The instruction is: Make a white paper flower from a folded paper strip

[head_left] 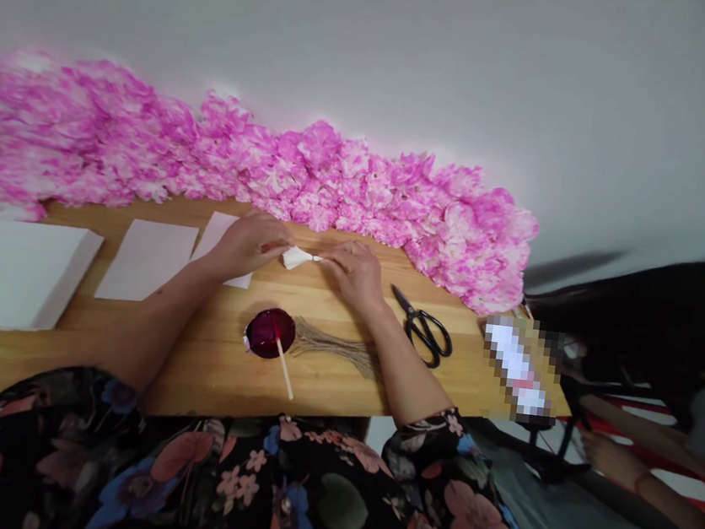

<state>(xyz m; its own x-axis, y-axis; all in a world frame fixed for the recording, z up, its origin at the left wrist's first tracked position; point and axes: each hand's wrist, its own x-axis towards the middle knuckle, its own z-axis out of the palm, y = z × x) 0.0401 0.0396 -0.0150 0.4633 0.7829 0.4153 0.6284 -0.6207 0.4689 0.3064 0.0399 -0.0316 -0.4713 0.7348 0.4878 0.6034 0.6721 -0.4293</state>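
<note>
A small piece of white paper, gathered to a narrow tied neck and flared on its left side, is held above the wooden table. My left hand has its fingers closed in a pinch at the flared edge. My right hand pinches the narrow end. Below the hands sits a bowl of dark red-purple liquid, with a pale wooden stick leaning out of it. A bundle of thin brown strands lies beside the bowl, partly hidden under my right forearm. Black-handled scissors rest right of that forearm.
Pink-and-white paper flowers are heaped along the wall. On the left lie a thick stack of white paper and thinner white sheets. A blurred-out object stands at the right table edge. Another person's arm is at far right.
</note>
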